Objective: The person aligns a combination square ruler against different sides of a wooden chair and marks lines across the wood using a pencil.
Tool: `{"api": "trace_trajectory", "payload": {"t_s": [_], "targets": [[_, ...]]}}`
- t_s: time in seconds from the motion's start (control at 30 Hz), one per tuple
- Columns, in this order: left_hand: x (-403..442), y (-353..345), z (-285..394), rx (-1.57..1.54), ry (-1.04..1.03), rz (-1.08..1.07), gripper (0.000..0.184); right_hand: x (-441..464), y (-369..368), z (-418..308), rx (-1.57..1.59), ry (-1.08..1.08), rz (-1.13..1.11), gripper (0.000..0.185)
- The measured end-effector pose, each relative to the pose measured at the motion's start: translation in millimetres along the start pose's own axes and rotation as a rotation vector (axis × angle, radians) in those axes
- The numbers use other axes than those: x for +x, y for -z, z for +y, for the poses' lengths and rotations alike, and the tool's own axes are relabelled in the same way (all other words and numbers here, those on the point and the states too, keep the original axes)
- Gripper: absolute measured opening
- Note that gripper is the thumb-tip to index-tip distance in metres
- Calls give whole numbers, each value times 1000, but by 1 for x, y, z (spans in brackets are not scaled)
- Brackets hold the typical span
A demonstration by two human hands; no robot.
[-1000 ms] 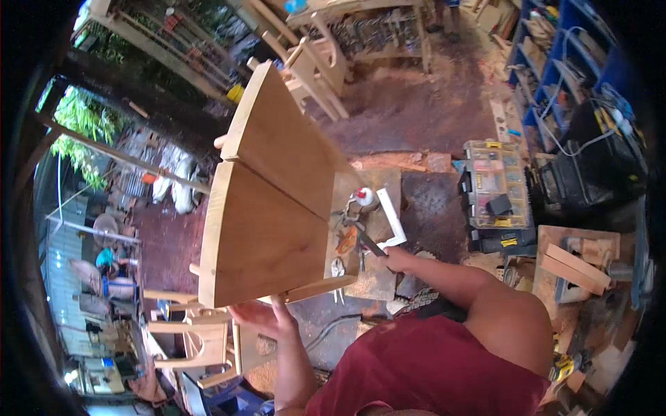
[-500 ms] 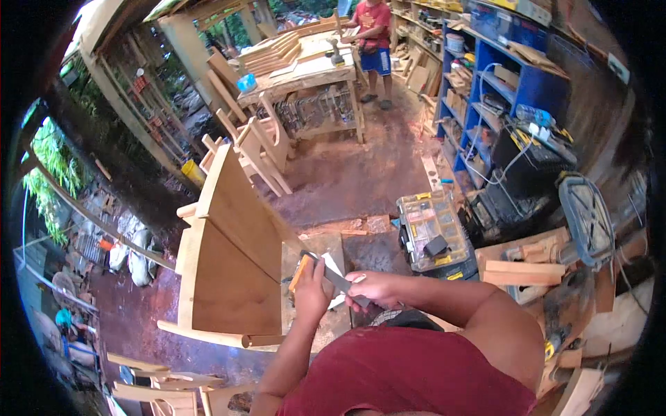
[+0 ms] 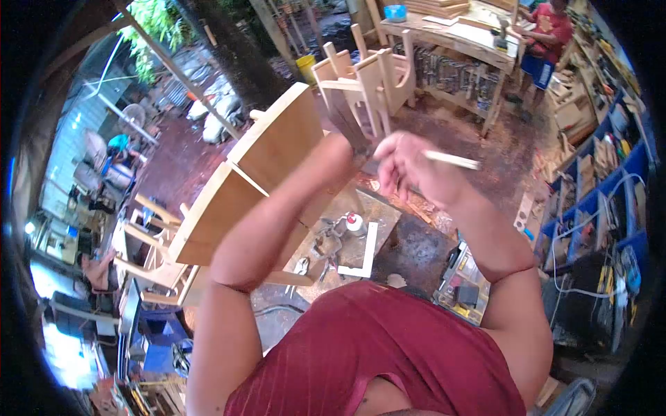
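My left hand point(image 3: 338, 151) is raised and closed, its fingers mostly hidden behind the wrist. A flat, dark blade point(image 3: 345, 121) stands up from it, blurred by motion. Facing it, my right hand point(image 3: 409, 166) has curled fingers and holds a thin pale pencil-like stick point(image 3: 452, 160) that juts out to the right. Left of my left forearm is a large wooden piece with curved panels point(image 3: 236, 170). Below my hands, a low worktop point(image 3: 383, 210) carries a white L-shaped square point(image 3: 370, 251) and a small white bottle with a red top point(image 3: 354, 222).
Partly built wooden chairs point(image 3: 368, 80) stand ahead, with more chair frames point(image 3: 156, 260) at left. A co-worker in a red shirt point(image 3: 553, 31) is at the far workbench point(image 3: 444, 38). Blue shelving point(image 3: 583, 201) lines the right, near an organizer case point(image 3: 463, 281).
Both hands have risen off the low worktop and come apart. My right hand has let go of the blade and now holds the pale stick. The view has swung left.
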State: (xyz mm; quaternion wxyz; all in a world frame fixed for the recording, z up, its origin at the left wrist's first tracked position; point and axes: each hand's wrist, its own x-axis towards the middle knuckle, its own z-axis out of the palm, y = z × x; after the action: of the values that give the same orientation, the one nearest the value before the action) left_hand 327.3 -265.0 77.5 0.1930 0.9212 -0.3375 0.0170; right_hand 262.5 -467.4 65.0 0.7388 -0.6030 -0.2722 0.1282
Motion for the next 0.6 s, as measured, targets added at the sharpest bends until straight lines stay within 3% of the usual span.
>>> {"api": "trace_trajectory", "payload": {"t_s": [0.03,0.1,0.17,0.27,0.37,0.43,0.5,0.6], "targets": [[11,11,-16,-119,-152,67,24,6,12,-4,96,79,-17,52],[14,77,18,-212,-22,19,31,12,30,3,183,230,38,48],[13,129,32,-287,177,-20,35,16,38,22,281,219,32,45],[16,178,29,-213,277,-27,36,26,40,63,391,182,-14,38],[20,195,18,-111,343,-48,36,39,30,96,396,107,-18,31],[30,200,-3,-49,420,-230,34,44,24,102,374,72,-28,28],[35,195,-16,-43,447,-240,33,49,22,112,372,65,-41,26],[40,195,-41,110,249,-258,31,53,19,118,334,-12,-19,23]]}}
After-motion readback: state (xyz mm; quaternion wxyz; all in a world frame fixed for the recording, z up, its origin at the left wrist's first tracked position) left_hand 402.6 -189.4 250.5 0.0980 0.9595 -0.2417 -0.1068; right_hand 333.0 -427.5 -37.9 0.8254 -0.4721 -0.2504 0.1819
